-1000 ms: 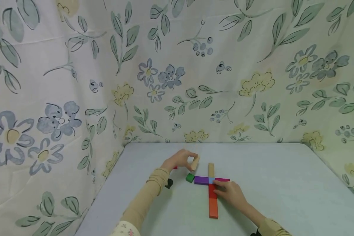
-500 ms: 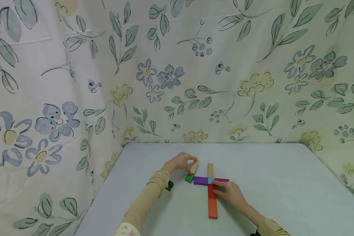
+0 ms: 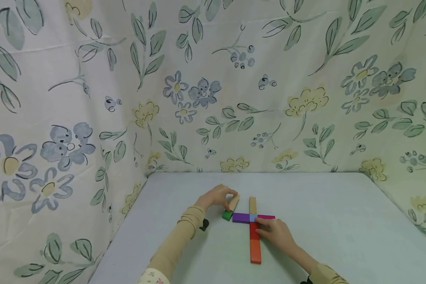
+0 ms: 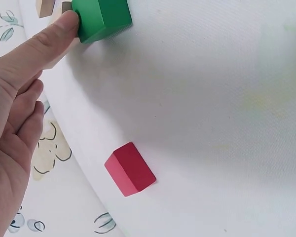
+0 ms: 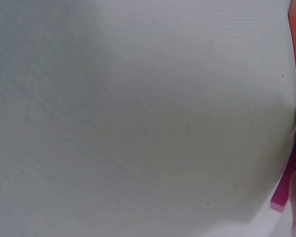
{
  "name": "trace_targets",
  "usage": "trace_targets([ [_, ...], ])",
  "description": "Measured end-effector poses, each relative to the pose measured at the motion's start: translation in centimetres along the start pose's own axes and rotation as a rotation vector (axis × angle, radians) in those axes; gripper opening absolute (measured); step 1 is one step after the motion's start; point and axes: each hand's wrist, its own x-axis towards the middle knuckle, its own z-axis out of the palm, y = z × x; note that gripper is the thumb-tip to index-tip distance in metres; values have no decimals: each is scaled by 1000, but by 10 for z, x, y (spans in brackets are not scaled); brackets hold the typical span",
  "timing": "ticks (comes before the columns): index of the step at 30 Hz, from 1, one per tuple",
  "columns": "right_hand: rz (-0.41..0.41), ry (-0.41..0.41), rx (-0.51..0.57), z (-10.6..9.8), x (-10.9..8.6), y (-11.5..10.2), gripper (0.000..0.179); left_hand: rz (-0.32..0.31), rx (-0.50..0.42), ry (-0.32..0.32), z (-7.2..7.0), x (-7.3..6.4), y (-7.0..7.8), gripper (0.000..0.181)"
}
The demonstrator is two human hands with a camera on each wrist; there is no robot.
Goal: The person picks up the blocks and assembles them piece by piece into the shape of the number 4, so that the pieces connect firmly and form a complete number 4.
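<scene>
In the head view my left hand (image 3: 217,196) pinches a plain wooden block (image 3: 235,202) between thumb and fingers. The block slants, its lower end right at a green block (image 3: 227,215). The left wrist view shows the thumb tip against the green block's edge. To the right lies a cross of flat blocks: wooden (image 3: 253,205) at the top, light blue (image 3: 253,217) in the centre, purple (image 3: 241,217) left, magenta (image 3: 267,216) right, red (image 3: 254,230) and orange (image 3: 255,251) below. My right hand (image 3: 277,233) rests with its fingertips on the light blue and red blocks.
A pinkish-red block (image 4: 130,169) lies on the white table (image 3: 340,228), in the left wrist view only. A small black object (image 3: 204,225) shows beside the left sleeve (image 3: 177,236). Flower-printed cloth (image 3: 213,118) hangs behind the table and along its sides.
My left hand has lowered the wooden block slightly toward the green block. The pinkish-red block, partly visible beside that hand earlier, is now hidden in the head view. My right hand stays in place.
</scene>
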Motion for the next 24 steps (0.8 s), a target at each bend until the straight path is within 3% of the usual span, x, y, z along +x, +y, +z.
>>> trace_targets([
  [24, 27, -3, 1, -1, -1, -2, 38, -43, -30, -49, -4, -1, 9, 67],
])
